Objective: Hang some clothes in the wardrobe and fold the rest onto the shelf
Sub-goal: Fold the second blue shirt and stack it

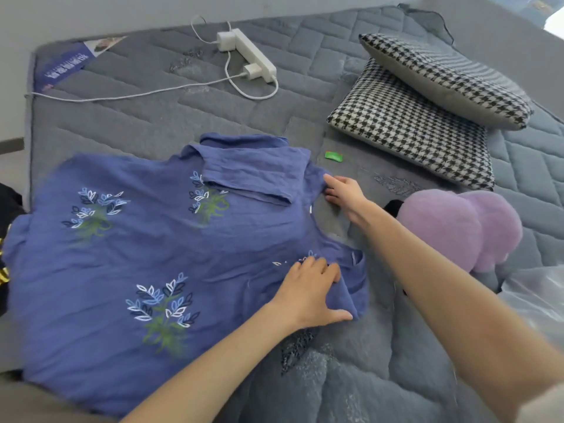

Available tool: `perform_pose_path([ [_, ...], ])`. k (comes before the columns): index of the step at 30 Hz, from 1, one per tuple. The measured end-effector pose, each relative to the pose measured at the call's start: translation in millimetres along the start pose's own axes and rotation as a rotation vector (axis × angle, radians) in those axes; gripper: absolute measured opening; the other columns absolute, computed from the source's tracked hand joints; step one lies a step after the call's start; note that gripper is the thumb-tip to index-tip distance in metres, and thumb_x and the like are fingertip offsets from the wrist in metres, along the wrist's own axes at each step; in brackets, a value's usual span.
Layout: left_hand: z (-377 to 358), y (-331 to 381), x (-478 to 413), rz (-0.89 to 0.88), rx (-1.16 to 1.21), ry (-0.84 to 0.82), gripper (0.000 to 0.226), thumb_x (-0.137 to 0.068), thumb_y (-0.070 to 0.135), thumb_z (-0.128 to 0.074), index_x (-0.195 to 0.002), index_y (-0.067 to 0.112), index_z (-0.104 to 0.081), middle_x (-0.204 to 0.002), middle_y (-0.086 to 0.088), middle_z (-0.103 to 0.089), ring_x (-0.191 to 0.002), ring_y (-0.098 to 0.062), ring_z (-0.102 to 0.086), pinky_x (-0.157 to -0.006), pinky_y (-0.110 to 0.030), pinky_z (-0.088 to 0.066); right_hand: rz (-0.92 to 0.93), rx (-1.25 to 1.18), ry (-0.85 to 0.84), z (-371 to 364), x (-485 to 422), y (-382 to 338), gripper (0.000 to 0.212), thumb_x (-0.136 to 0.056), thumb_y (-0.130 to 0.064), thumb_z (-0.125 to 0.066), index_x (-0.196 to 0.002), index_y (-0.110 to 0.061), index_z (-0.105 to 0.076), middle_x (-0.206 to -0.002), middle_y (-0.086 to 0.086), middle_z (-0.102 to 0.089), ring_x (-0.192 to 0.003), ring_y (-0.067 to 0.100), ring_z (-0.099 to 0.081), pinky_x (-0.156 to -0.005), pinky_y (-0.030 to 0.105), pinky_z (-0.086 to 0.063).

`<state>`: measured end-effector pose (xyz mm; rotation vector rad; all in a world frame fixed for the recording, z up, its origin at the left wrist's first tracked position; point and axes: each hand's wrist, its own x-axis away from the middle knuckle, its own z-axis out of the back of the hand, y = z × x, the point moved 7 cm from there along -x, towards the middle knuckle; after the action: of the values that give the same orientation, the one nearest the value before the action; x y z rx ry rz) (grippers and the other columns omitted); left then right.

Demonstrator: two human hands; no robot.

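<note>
Shirt (pixel 152 254) lies flat on bed (pixel 183 117), left hand (pixel 308 291) fingers gripping the near sleeve (pixel 354 288), right hand (pixel 345 193) at its far edge, grip indeterminate: recommend folding sleeve inward squarely, smoothing creases.

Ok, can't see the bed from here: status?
Left grip holds a sleeve fold of the blue leaf-embroidered shirt. Right grip touches its shoulder edge, hold unclear. Shirt spread on grey quilted mattress. Purple plush cushion beside, not touching.

Crinkled matt cloth shirt (pixel 152 239), quilted fabric mattress (pixel 152 117), fluffy plush cushion (pixel 442 227), smooth plastic power strip (pixel 253 51)
</note>
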<state>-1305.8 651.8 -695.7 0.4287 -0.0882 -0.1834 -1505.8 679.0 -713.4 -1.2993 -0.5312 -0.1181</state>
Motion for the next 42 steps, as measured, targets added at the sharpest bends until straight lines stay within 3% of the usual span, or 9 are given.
perform_pose_path([
  [4, -22.2, 10.6, 4.0, -0.01, -0.202, -0.066, 0.074, -0.069, 0.072, -0.059, -0.113, 0.015, -0.041, -0.115, -0.003, -0.045, -0.103, -0.025, -0.042, -0.081, -0.038, -0.035, -0.027, -0.018, -0.061, -8.5, -9.2, 0.9, 0.013, -0.092, -0.024, -0.062, -0.08, -0.019, -0.059, -0.078, -0.005, -0.057, -0.067, 0.005, -0.048, -0.062, 0.016, -0.038],
  [9, -14.8, 19.4, 4.3, -0.119, -0.323, 0.069, 0.046, -0.075, 0.066, -0.056, -0.088, 0.022, -0.055, -0.087, 0.004, -0.058, -0.08, -0.016, -0.058, -0.062, -0.028, -0.045, -0.074, 0.017, -0.107, -20.8, -14.6, -0.1, 0.023, -0.079, -0.03, -0.077, -0.078, -0.012, -0.062, -0.062, -0.007, -0.059, -0.047, 0.0, -0.054, -0.042, 0.013, -0.04],
  [13, -13.8, 22.7, 6.1, -0.22, -0.38, 0.062, 0.03, -0.069, 0.053, -0.068, -0.082, 0.029, -0.059, -0.078, 0.009, -0.058, -0.069, -0.011, -0.059, -0.052, -0.022, -0.043, -0.085, -0.014, -0.126, -32.5, -18.3, -4.3, 0.046, -0.076, -0.035, -0.079, -0.109, -0.007, -0.063, -0.091, -0.003, -0.064, -0.078, 0.007, -0.06, -0.056, 0.018, -0.048],
  [17, -5.8, 22.3, 9.5, -0.195, -0.356, 0.089, 0.024, -0.065, 0.045, -0.074, -0.075, 0.029, -0.059, -0.072, 0.009, -0.056, -0.059, -0.009, -0.055, -0.043, -0.023, -0.042, -0.083, -0.035, -0.102, -38.8, -19.6, -9.0, 0.048, -0.075, -0.035, -0.079, -0.111, -0.009, -0.059, -0.095, -0.003, -0.061, -0.077, 0.006, -0.058, -0.051, 0.017, -0.046],
  [24, 22.7, 14.7, 18.9, 0.0, -0.035, 0.228, 0.009, -0.067, 0.03, -0.079, -0.068, 0.025, -0.071, -0.063, 0.008, -0.064, -0.052, -0.012, -0.06, -0.037, -0.019, -0.036, 0.126, -0.041, -0.037, -24.7, -20.8, -25.3, 0.032, -0.082, -0.013, -0.072, -0.111, -0.006, -0.061, -0.112, 0.01, -0.065, -0.088, 0.015, -0.062, -0.069, 0.024, -0.053],
  [29, 38.9, -8.9, 35.6, 0.296, 0.333, 0.247, 0.025, -0.085, 0.025, -0.056, -0.103, 0.036, -0.07, -0.068, 0.0, -0.061, -0.07, -0.02, -0.056, -0.063, -0.033, -0.046, 0.299, 0.149, 0.007, -23.6, -6.3, -58.1, 0.031, -0.086, -0.011, -0.063, -0.117, -0.006, -0.058, -0.117, 0.013, -0.064, -0.108, 0.028, -0.06, -0.094, 0.044, -0.049],
  [35, 57.7, -42.6, 69.1, 0.426, 0.574, 0.289, 0.014, -0.082, 0.013, -0.053, -0.092, 0.022, -0.053, -0.057, 0.005, -0.047, -0.067, -0.029, -0.049, -0.057, -0.037, -0.035, 0.338, 0.229, 0.013, -47.4, 6.2, -93.6, 0.029, -0.088, -0.011, -0.058, -0.102, 0.014, -0.058, -0.095, 0.018, -0.063, -0.086, 0.023, -0.054, -0.077, 0.041, -0.046],
  [39, 53.9, -68.6, 100.2, 0.504, 0.664, 0.219, 0.014, -0.081, 0.009, -0.053, -0.088, 0.017, -0.045, -0.068, 0.0, -0.057, -0.065, -0.02, -0.05, -0.058, -0.033, -0.035, 0.347, 0.229, -0.027, -81.2, 16.6, -114.8, 0.011, -0.09, -0.012, -0.054, -0.082, -0.005, -0.053, -0.082, 0.011, -0.054, -0.081, 0.022, -0.049, -0.07, 0.035, -0.038],
  [42, 50.3, -87.8, 128.3, 0.578, 0.758, 0.217, 0.025, -0.079, 0.001, -0.055, -0.08, 0.022, -0.041, -0.067, 0.006, -0.053, -0.061, -0.007, -0.045, -0.054, -0.018, -0.032, 0.383, 0.276, -0.064, -116.1, 26.1, -126.7, 0.011, -0.09, -0.011, -0.053, -0.079, -0.007, -0.051, -0.08, 0.01, -0.05, -0.077, 0.02, -0.047, -0.066, 0.033, -0.037],
])
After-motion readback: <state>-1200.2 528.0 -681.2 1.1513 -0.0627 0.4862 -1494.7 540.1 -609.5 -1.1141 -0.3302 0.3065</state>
